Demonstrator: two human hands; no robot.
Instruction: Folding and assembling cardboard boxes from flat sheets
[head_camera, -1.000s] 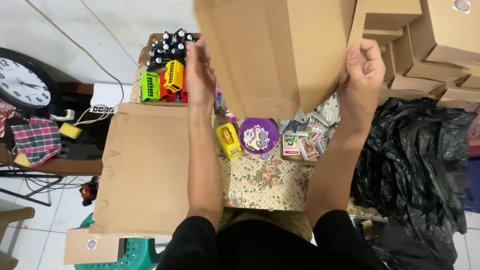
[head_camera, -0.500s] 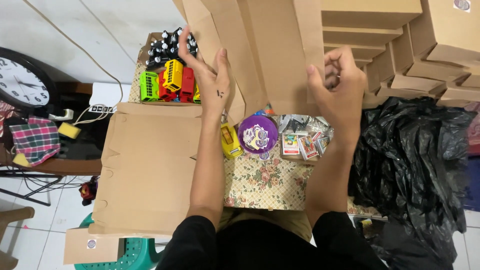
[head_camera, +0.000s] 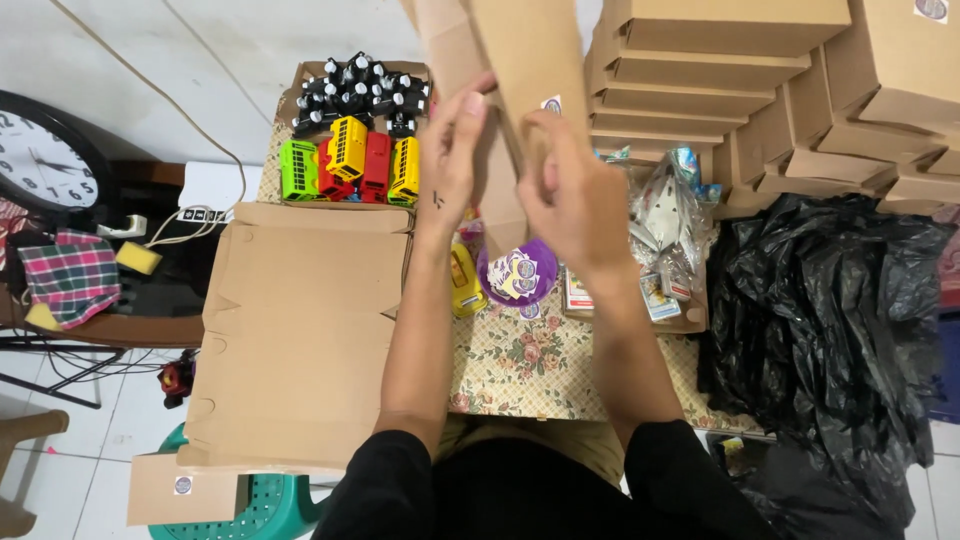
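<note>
I hold a brown cardboard box blank (head_camera: 530, 60) up in front of me with both hands. My left hand (head_camera: 452, 150) presses flat against its left flap, fingers pointing up. My right hand (head_camera: 572, 195) grips the right panel close beside the left hand. The cardboard is folded narrow between the two hands. Below them on the floral tablecloth (head_camera: 520, 365) lie a purple round container (head_camera: 518, 275) with stickers and a yellow toy (head_camera: 464, 285).
A stack of flat cardboard blanks (head_camera: 300, 330) lies at the left. Coloured toy buses (head_camera: 350, 165) and black toy cars (head_camera: 360, 90) sit at the back. Closed brown boxes (head_camera: 800, 90) are piled back right. Black plastic bags (head_camera: 830, 320) lie right. A wall clock (head_camera: 45, 160) is far left.
My hands have come together from wide apart, folding the broad cardboard sheet into a narrow shape between them.
</note>
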